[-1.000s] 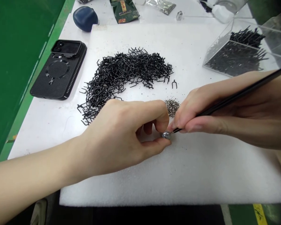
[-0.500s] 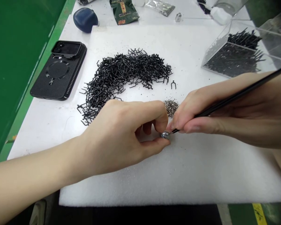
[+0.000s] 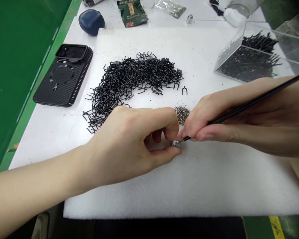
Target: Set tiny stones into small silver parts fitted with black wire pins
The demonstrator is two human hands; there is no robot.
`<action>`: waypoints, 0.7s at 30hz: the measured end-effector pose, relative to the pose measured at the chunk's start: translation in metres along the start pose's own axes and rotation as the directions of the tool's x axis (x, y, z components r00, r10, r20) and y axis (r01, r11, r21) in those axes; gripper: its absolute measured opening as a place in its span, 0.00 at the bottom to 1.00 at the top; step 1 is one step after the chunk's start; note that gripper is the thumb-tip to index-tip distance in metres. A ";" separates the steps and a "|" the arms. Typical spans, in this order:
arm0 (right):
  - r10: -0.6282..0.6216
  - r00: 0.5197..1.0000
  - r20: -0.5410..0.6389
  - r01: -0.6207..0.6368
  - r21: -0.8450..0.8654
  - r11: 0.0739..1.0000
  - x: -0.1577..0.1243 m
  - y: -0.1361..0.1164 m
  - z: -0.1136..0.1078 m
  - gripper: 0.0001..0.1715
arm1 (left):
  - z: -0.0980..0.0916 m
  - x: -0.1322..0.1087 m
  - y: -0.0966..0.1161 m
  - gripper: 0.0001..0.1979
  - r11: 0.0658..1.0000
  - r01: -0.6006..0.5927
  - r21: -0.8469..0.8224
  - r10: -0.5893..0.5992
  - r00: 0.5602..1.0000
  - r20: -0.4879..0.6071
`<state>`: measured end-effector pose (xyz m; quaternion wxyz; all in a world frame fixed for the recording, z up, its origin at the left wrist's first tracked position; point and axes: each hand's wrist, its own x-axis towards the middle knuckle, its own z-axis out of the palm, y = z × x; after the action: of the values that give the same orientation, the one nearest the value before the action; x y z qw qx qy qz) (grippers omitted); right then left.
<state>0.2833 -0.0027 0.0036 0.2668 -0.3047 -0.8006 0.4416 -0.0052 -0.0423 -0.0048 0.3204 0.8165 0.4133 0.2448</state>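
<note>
Just above the white foam sheet (image 3: pixel 214 186), at the meeting of both hands: the left hand (image 3: pixel 129 139) pinches a small rounded metal piece (image 3: pixel 176 143) between thumb and curled forefinger. Pinch low and at the edge, presumably to steady the piece while its right side is exposed.

Right hand (image 3: pixel 246 126) closed pen-fashion on a slim black tool (image 3: pixel 264 95), thumb and fingers pressed together near the tip. Tip meets, or nearly meets, the metal piece; exact contact too small to tell. The short hold looks chosen for fine control. Fingertips of the two hands almost touch, probably bracing each other.

Just beyond the pinch, a pile of tiny metal bits (image 3: pixel 182 115), likely set there for a short reach. Past it, one loose black forked piece (image 3: pixel 184 88). Beyond and to the left, a curved heap of forked pieces (image 3: pixel 139 74), bowed around the work spot, perhaps to leave it room.

Farther out, right: a clear box (image 3: pixel 229 49) holding dark rods. Far left of the grip: a black-cased phone (image 3: pixel 62 74), off the foam, seemingly parked out of the way.
</note>
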 end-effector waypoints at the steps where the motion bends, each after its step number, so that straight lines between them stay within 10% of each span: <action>1: -0.005 1.000 0.002 0.005 0.001 1.000 0.000 0.000 0.000 0.07 | 0.000 0.000 0.000 0.09 1.000 0.000 0.000 0.000 1.000 0.000; 21: -0.002 0.999 0.043 0.000 0.054 0.999 0.002 0.000 -0.001 0.05 | -0.002 0.002 0.003 0.10 1.000 -0.025 0.015 0.024 0.999 0.034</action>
<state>0.2827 -0.0007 0.0044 0.2579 -0.2876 -0.7941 0.4693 -0.0042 -0.0412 -0.0012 0.3181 0.8279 0.3995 0.2317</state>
